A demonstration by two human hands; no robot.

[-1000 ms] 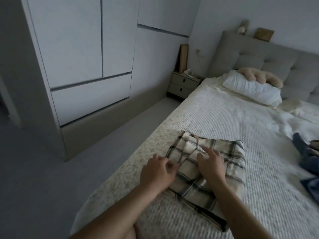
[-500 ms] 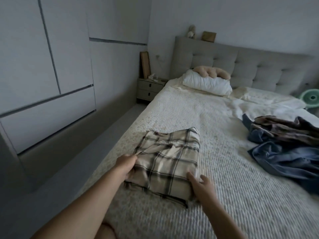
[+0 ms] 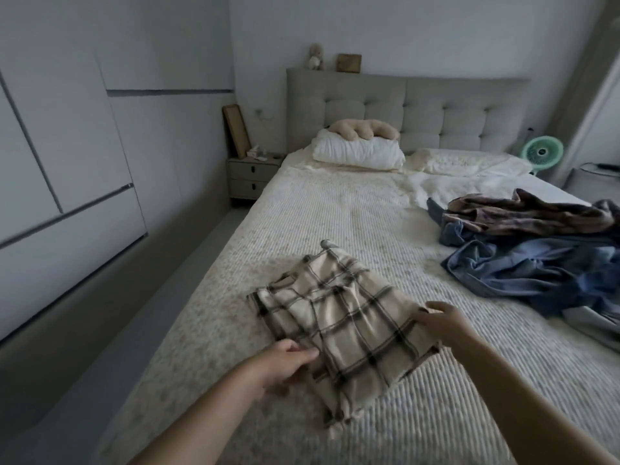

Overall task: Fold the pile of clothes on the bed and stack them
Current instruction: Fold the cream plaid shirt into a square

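Lying in the lower middle of the frame is a folded cream cloth with dark checks [image 3: 339, 317], flat on the pale ribbed bed cover [image 3: 369, 229]. The person's left hand [image 3: 285, 367] is at the near left edge of the checked cloth, its fingers curled around that edge, with the thumb on top. The right hand [image 3: 439, 322] is at the right edge, fingers bent down onto the cloth and pinching it. At the right of the frame, well apart from the folded cloth, sits a messy pile of blue and brown clothes [image 3: 533, 250]. In the upper middle, a white pillow [image 3: 359, 154] lies against the grey padded headboard [image 3: 436, 112], with a tan soft toy [image 3: 362, 129] on top of it. A small green fan [image 3: 543, 152] stands at the upper right. A bedside drawer unit [image 3: 250, 177] stands at the left of the bed.
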